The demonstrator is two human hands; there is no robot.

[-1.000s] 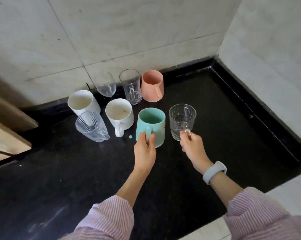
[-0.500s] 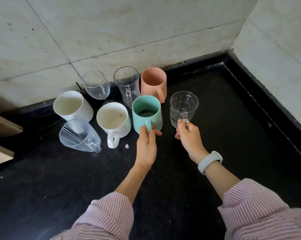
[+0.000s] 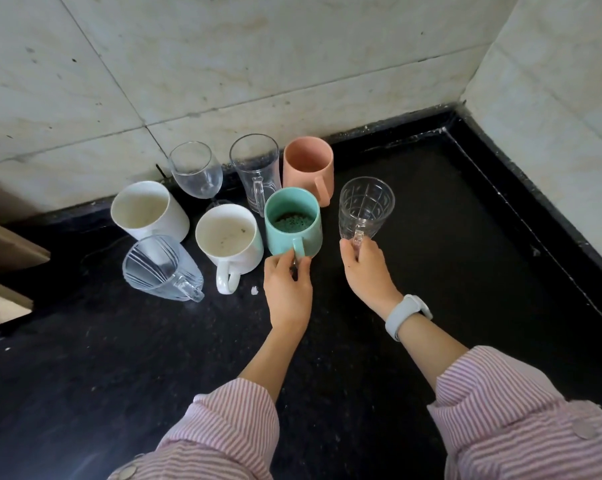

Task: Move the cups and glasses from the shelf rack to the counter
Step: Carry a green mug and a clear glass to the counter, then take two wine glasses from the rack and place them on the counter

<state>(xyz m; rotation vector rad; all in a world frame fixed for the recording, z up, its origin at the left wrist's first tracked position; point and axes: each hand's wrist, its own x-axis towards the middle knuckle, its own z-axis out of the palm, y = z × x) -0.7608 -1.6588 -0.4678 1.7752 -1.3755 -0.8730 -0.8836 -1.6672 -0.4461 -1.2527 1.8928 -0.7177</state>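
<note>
Head view, L to R on the black tabletop (image 3: 431,220): a lying-over clear mug (image 3: 161,268) w/ a white cup (image 3: 147,211) behind it, then a white mug (image 3: 228,240), a wine glass (image 3: 195,171) & a tall glass mug (image 3: 256,171) at the back. Left hand (image 3: 287,289) has fingers pinched on the green mug (image 3: 292,221) handle; mug sits on the tabletop just beside the pink cup (image 3: 308,166). Right hand (image 3: 367,268) fingers are wrapped on the handle of the cut glass (image 3: 365,207), upright, near the green mug. A white watch (image 3: 405,315) is on that wrist.
</note>
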